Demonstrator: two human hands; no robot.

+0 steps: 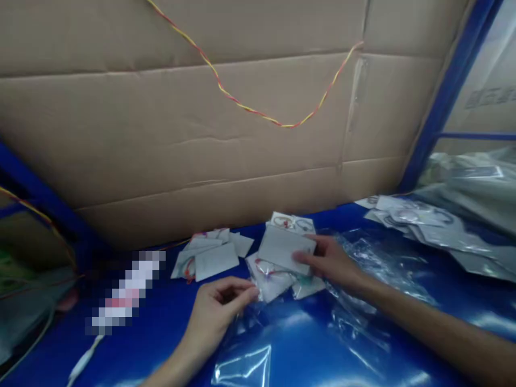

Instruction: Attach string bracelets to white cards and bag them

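Observation:
My right hand (328,260) grips a white card (284,247) between thumb and fingers, over a small pile of carded bracelets. In that pile, a card with a red cord bracelet (268,271) lies just below, and another carded bracelet (284,221) shows behind. My left hand (223,301) is pinched closed at the pile's near left edge. From its fingertips a clear plastic bag (244,365) seems to hang down toward me, though its upper edge is hard to make out.
Left of the pile lies another heap of white cards (217,260). Clear plastic bags (374,263) spread to the right, with more bagged cards (427,217) beyond. A power strip, partly pixelated (127,293), lies at left. Cardboard (242,145) walls the back, with a twisted wire (250,110) hanging across.

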